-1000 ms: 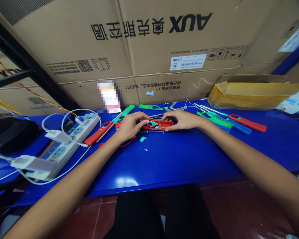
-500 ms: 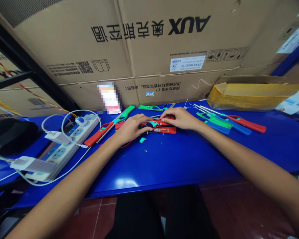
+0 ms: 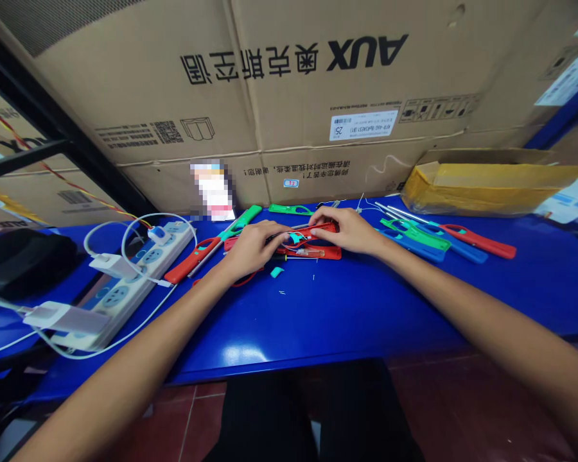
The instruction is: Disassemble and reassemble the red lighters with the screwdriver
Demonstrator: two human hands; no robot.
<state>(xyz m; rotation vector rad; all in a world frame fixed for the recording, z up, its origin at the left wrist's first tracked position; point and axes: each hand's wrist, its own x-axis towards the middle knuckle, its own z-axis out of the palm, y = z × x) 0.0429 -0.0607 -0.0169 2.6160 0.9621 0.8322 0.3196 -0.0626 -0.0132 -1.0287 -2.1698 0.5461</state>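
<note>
Both my hands are on an opened red long-reach lighter [image 3: 325, 229] at the back middle of the blue table. My right hand [image 3: 350, 231] pinches the lighter's right end. My left hand [image 3: 254, 247] closes its thumb and fingers on the left part, partly hiding it. A teal trigger [image 3: 297, 238] and thin wires show inside the casing. Just below lies another red casing half [image 3: 328, 253] with small parts in it. In front of my hands is a loose teal piece [image 3: 277, 273], along with a few tiny pins [image 3: 282, 292].
At left, red and green lighters [image 3: 200, 258] lie near a white power strip [image 3: 118, 295] with chargers and cables. Several coloured lighters [image 3: 481, 242] lie at right. A phone [image 3: 216, 192] leans on the large cardboard box [image 3: 289, 96]. A yellow-taped carton [image 3: 481, 186] stands back right.
My left thumb and fingers have shifted slightly on the red lighter. My right hand keeps its grip, and the view has moved a little.
</note>
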